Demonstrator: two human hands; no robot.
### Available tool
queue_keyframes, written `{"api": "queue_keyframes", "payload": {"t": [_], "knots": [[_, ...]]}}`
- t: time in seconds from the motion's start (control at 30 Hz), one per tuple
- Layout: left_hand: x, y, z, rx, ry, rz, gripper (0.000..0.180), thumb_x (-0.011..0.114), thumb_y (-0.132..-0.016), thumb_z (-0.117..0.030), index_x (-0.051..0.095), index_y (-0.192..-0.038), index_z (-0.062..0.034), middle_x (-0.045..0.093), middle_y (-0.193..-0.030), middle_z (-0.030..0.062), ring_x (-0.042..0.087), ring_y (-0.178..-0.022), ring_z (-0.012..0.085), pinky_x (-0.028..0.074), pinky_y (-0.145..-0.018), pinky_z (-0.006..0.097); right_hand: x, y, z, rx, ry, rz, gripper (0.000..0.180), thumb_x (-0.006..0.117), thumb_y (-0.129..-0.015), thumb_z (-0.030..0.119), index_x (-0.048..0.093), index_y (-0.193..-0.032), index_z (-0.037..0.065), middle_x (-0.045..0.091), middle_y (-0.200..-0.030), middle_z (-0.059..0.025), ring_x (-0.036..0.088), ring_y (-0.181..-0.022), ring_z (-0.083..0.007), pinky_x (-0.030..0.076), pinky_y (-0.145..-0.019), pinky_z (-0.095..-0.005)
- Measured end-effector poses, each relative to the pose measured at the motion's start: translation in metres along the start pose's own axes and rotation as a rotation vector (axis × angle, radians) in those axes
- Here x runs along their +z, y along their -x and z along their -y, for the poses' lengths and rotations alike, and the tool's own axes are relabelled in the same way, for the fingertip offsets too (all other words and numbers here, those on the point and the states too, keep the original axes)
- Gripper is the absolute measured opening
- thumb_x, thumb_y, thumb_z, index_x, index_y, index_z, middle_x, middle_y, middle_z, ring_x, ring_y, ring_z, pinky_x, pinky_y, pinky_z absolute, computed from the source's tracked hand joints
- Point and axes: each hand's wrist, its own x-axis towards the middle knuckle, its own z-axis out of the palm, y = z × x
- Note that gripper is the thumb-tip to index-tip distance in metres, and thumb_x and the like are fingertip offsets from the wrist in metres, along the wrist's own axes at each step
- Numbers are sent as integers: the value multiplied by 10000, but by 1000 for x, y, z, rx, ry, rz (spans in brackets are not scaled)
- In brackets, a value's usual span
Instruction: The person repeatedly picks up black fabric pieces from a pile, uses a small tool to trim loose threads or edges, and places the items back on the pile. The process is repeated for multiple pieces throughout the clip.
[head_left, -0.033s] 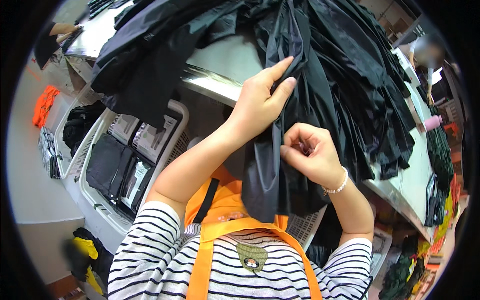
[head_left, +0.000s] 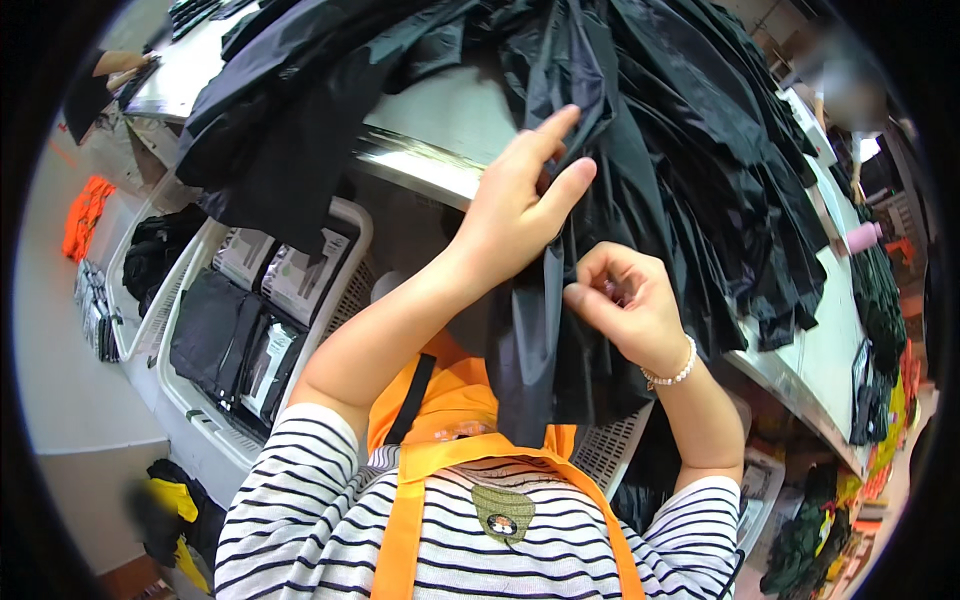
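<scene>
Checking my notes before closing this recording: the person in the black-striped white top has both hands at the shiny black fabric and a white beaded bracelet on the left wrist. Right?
No: the head view shows the white beaded bracelet on the wrist of the right hand, not the left hand. The black-striped white top and both hands at the shiny black fabric are correct.

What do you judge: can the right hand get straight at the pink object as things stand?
Probably not: the black fabric is spread between the right hand and the pink object.
</scene>
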Motion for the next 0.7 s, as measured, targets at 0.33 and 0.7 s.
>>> {"api": "queue_keyframes", "payload": {"t": [0.33,0.7], "knots": [[17,107,-69,518,-542,221,651,805,-548,-143,618,-1170,-113,504,-1318,140,514,-1075,330,452,-905,383,-33,27,-26,-75,-137,-404,88,593,-900,93,545,-835,59,460,-710,86,367,-626,6,293,-562,-175],[-1,41,-38,-427,602,-27,192,447,-960,-97,599,-992,16,632,-888,-3,576,-806,64,456,-750,195,-70,46,-28,-3,-414,-492,200,681,-885,150,608,-1039,46,557,-796,37,482,-621,-19,397,-582,-161]]}}
